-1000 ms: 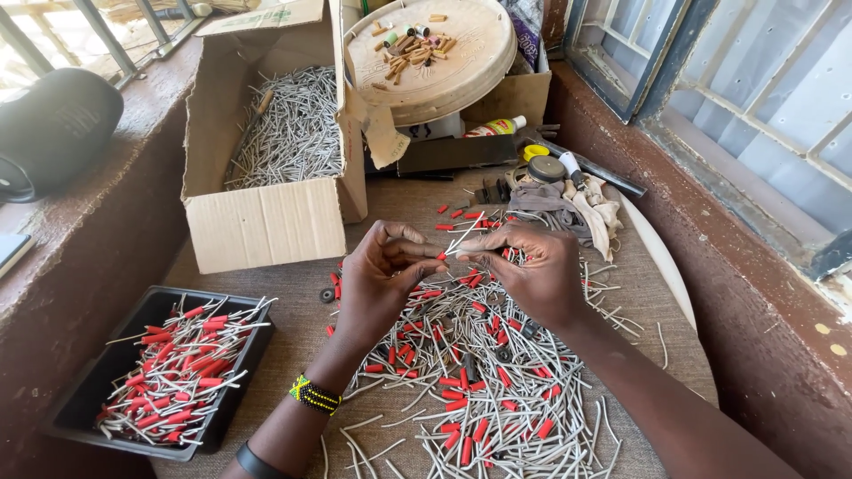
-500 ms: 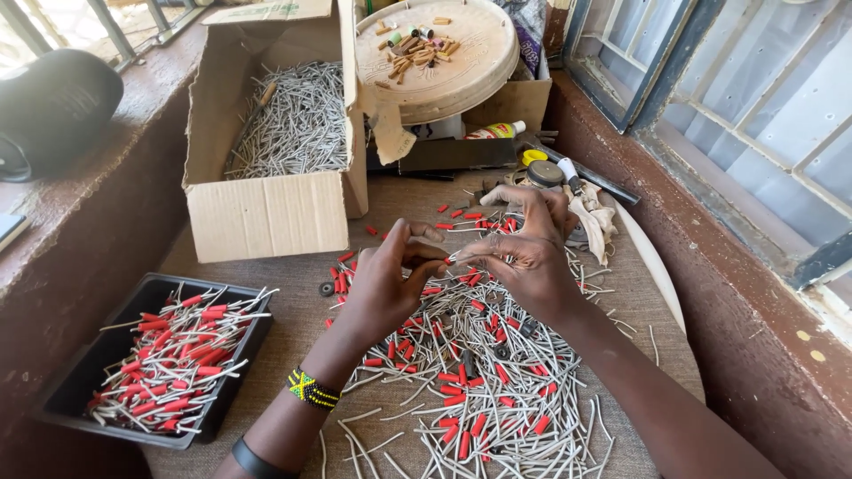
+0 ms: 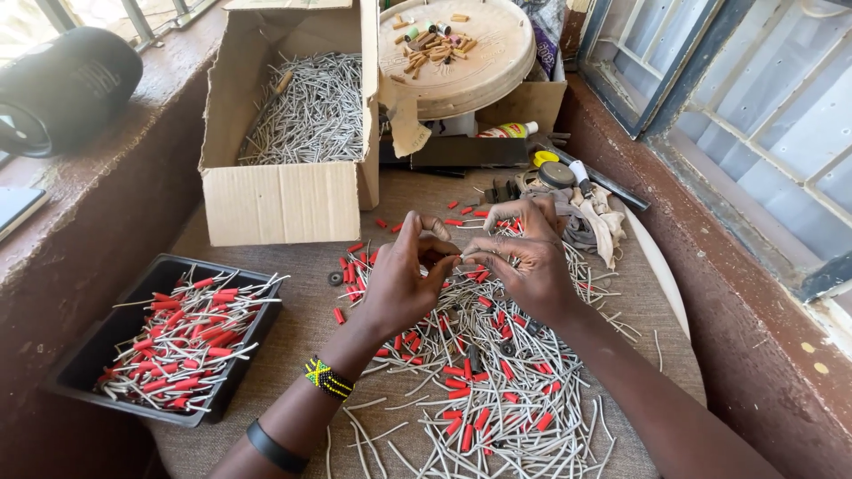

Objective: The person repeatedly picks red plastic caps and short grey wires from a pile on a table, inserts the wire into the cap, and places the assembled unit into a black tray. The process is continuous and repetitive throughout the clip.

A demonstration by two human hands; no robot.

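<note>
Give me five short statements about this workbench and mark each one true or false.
1. The black tray at the left holds grey wires with red sleeves. True.
2. The cardboard box is full of red sleeves. False: it holds bare grey wires.
3. The left hand and right hand meet fingertip to fingertip over the wire pile. True.
4. A beaded band sits on the right wrist. False: it is on the left wrist.
5. The round lid behind the box is bare. False: small pieces lie on it.

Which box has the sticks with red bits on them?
The black tray at the left; the cardboard box holds only plain grey sticks.
</note>
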